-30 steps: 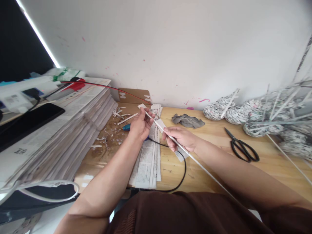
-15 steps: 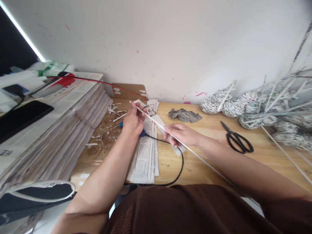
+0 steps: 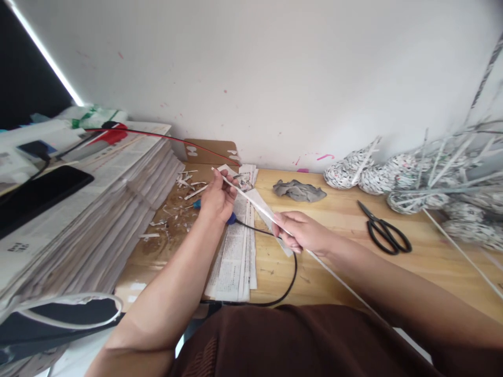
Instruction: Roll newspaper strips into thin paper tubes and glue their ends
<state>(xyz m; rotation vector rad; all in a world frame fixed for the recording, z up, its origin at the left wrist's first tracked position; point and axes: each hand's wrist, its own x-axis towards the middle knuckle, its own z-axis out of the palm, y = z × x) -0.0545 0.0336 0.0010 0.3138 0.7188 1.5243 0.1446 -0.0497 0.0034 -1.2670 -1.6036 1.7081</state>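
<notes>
A long thin white paper rod (image 3: 256, 201) slants from upper left to lower right between my hands, its lower part running past my right forearm. My left hand (image 3: 220, 196) has its thumb and fingers closed round the rod near its upper end. Lower down, my right hand (image 3: 295, 230) pinches the same rod. Beneath the rod a loose white paper strip (image 3: 264, 210) slants over the wood. Printed newspaper strips (image 3: 231, 267) lie stacked below my left hand, with a blue tool (image 3: 231, 218) on a black cord partly hidden behind that hand.
Black-handled scissors (image 3: 384, 229) and a crumpled grey cloth (image 3: 299, 190) lie on the wooden table (image 3: 341, 209). Woven paper shapes (image 3: 348, 167) stand at the right. A tall newspaper stack (image 3: 129, 209) bears a black phone (image 3: 47, 196) at the left. Paper scraps (image 3: 188, 183) lie beside it.
My right hand has slid a little right and down along the rod, farther from my left hand. The view has shifted slightly.
</notes>
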